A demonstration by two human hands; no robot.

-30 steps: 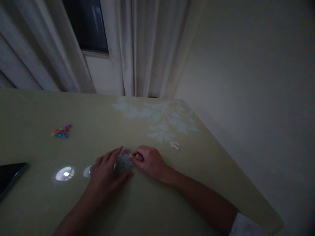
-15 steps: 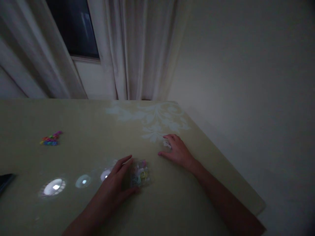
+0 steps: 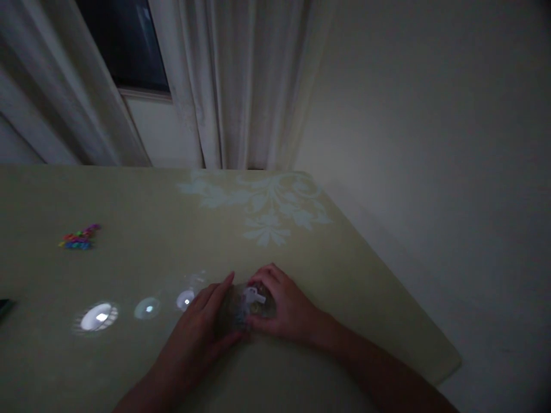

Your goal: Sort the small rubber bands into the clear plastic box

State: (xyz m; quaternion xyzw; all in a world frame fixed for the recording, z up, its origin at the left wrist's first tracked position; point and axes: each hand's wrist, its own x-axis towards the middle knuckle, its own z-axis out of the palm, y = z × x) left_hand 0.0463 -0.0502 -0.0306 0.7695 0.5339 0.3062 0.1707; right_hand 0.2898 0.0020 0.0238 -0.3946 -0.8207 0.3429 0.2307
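Note:
A small clear plastic box [image 3: 239, 315] with coloured bits inside lies on the table in front of me, dim and partly covered by my fingers. My left hand [image 3: 200, 324] is curved round its left side, the thumb at the near edge and the fingers at the far edge. Over the box's right part, my right hand [image 3: 282, 304] grips what looks like a clear lid [image 3: 267, 304] between thumb and fingers. A white hook-like piece [image 3: 255, 295] shows on top of it. Whether lid and box touch is hard to tell.
A small pile of coloured pieces [image 3: 80, 238] lies at the left of the table [image 3: 365, 298]. A dark object [image 3: 5, 307] shows at the left edge. Lamp reflections gleam on the tabletop. Curtains [image 3: 253, 86] hang behind, and a wall [image 3: 430, 143] runs along the right.
My right hand has come left and nearer, bringing the clear piece with the white part over the box. My left hand stays round the box. The view has shifted slightly.

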